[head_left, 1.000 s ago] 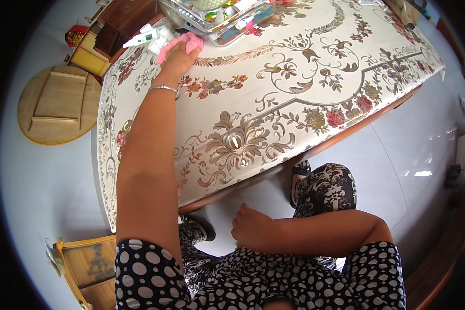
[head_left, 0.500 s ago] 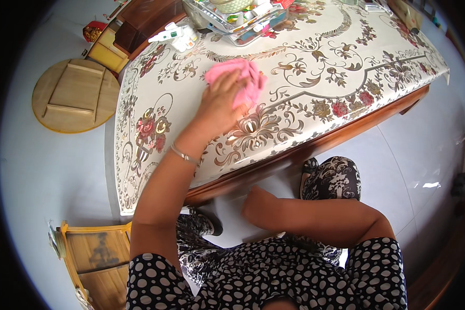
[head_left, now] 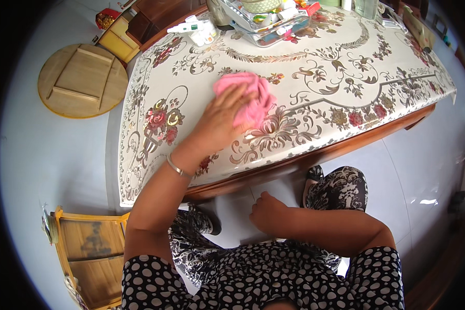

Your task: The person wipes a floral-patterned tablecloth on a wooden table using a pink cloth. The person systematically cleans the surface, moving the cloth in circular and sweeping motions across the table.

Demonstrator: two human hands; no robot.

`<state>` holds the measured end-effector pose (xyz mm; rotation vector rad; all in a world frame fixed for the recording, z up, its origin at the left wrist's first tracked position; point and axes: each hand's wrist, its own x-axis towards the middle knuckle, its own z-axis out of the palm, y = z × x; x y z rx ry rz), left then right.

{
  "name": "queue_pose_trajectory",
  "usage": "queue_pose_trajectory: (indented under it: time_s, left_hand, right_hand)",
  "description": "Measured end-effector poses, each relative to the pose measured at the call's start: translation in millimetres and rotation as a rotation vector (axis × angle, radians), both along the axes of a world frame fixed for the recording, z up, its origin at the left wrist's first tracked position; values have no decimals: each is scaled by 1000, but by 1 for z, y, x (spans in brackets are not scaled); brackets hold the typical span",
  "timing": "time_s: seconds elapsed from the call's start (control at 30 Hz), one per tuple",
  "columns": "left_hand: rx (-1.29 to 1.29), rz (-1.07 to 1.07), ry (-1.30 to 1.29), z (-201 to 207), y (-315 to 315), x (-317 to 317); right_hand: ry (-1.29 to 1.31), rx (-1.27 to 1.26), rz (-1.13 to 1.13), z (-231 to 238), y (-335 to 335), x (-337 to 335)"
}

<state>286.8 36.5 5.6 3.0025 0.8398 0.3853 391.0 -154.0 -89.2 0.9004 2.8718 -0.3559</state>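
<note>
My left hand [head_left: 226, 118] presses a crumpled pink cloth [head_left: 256, 106] against the patterned tablecloth [head_left: 191, 106], its fingers bent over the cloth's near left side. The cloth lies bunched, partly hidden under the fingers. A silver bangle [head_left: 176, 166] circles my left wrist. My right hand [head_left: 268, 213] is curled into a fist in front of my body, below the table's near edge. Nothing shows sticking out of it, and it touches nothing on the table.
Along the table's far side stand a clear plastic container [head_left: 266, 36] of small items, white bottles [head_left: 204, 35] and a glass jar [head_left: 366, 8]. Left on the floor are a round wooden board [head_left: 70, 80] and a wooden chair [head_left: 90, 258]. The table's wooden edge [head_left: 315, 150] runs before me.
My left hand and the pink cloth have slid a little toward me over the tablecloth. My right fist has shifted slightly. The whole view has also turned a bit.
</note>
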Motion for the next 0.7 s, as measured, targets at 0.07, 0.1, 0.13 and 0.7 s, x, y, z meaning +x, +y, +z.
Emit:
queue_pose_trajectory:
  time_s: [0.07,0.1,0.13,0.7]
  left_hand:
    - [18,43,-49,-8,36,-3]
    - [40,68,-76,-14,54,-2]
    - [62,93,-101,-20,73,-1]
    - [-66,524,50,-28,237,51]
  right_hand:
    - [18,-43,37,14,3,2]
    - [25,-68,57,20,4,3]
    - [38,-94,65,23,5,3]
    - [74,-179,123,12,7,-3]
